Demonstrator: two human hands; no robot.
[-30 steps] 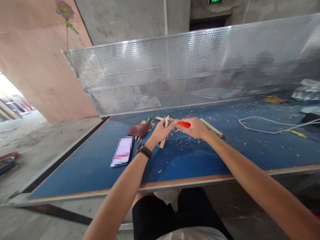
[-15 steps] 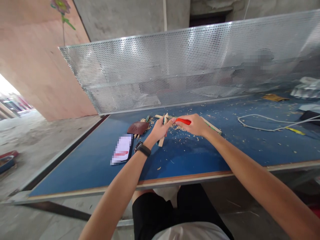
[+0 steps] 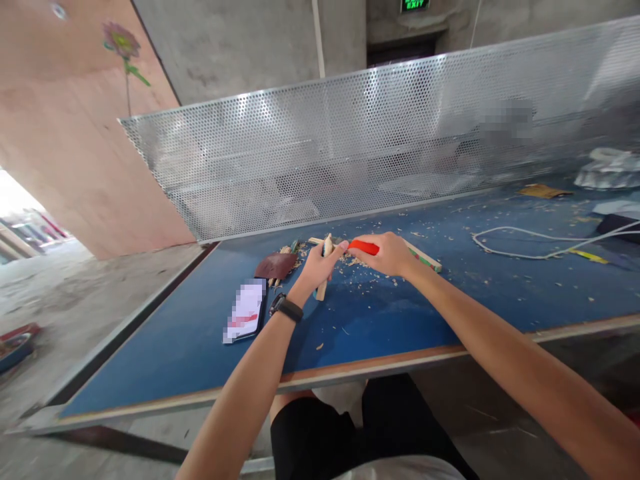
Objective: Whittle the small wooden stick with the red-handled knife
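Note:
A small pale wooden piece [image 3: 327,245] is upright in my left hand [image 3: 316,268], whose fingers wrap round it. My right hand [image 3: 390,255] is closed on a red-handled tool [image 3: 364,247], its front end beside my left thumb. The tool's blade is too small to make out. Below my left hand, the end of a light wooden strip [image 3: 321,291] shows. Wood shavings [image 3: 357,272] lie scattered round both hands on the blue table [image 3: 380,327].
A phone [image 3: 245,310] and a brown pouch [image 3: 276,265] lie left of my hands. Behind stands a perforated metal screen [image 3: 300,157]. To the right are a white cable [image 3: 520,252], a yellow item [image 3: 589,256] and a wooden strip [image 3: 425,257].
The camera view has tilted slightly upward, bringing a green exit sign into sight. Both hands keep their holds, with only a slight shift of the red handle towards my left hand.

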